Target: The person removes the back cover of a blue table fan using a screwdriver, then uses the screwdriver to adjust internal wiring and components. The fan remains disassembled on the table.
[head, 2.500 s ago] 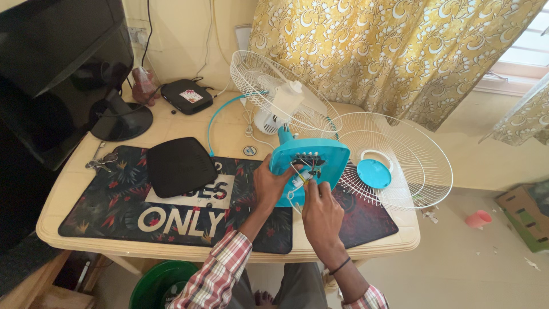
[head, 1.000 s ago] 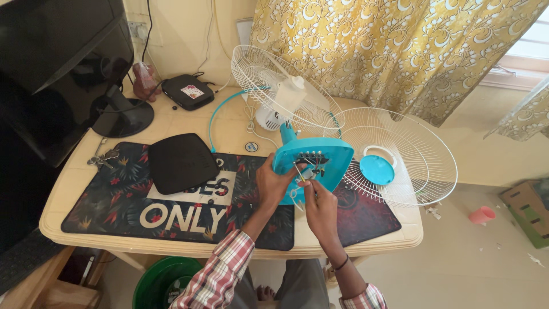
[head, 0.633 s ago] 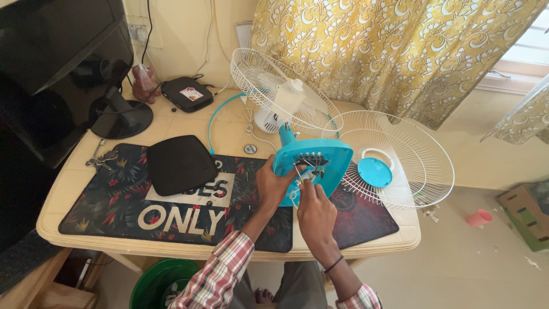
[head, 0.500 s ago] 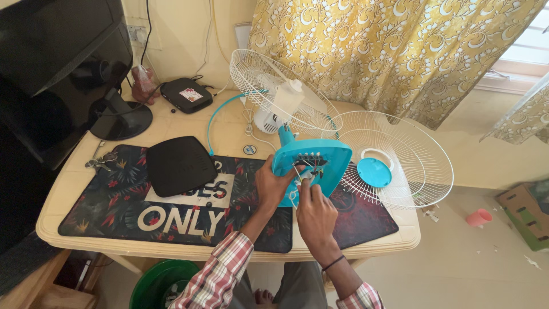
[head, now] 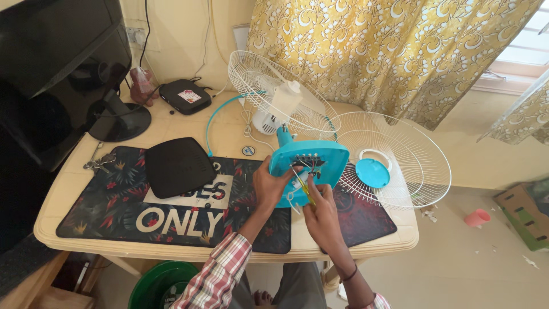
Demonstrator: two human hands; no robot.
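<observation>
Item: blue fan base [head: 320,163], tipped up on table [head: 229,129]. Your left hand [head: 269,184] grips its edge. Your right hand [head: 321,213] pinches a yellow screwdriver [head: 303,186] at its wiring.

The fan base [head: 311,171] is bright turquoise, and so is the round cap [head: 372,173] lying in the white wire grille [head: 400,166]. The screwdriver [head: 303,187] shows a yellow shaft. The mat [head: 189,200] is black with red and green leaves and white lettering. The sleeve [head: 220,277] is plaid in red, white and dark lines. The curtain [head: 389,51] is mustard yellow with cream scrolls. The bench [head: 229,129] is pale beige.
</observation>
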